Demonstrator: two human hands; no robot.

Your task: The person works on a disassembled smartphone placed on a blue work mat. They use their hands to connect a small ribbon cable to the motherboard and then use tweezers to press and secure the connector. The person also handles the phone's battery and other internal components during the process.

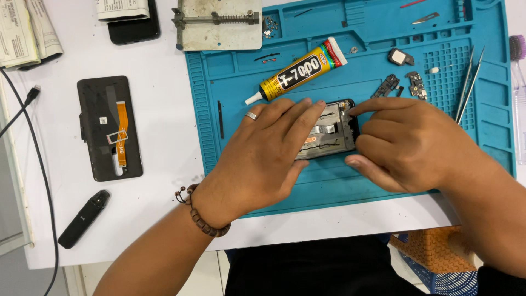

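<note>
Left hand (263, 159) flat on opened black phone frame (329, 134), right hand (405, 143) pinching its end, blue silicone repair mat (339, 181), yellow-black glue tube (298, 70) just beyond

— Where are your hands?

— My left hand (257, 159) lies flat on the open phone frame (329, 131) on the blue mat (235, 87). My right hand (408, 145) pinches its edge from 3 o'clock.

— And the glue tube (298, 70)?

— At 12 o'clock, just beside my fingertips.

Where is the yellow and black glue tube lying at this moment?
In the head view the glue tube lies slanted on the blue mat, left of centre, just above the left hand and the opened phone.
</note>
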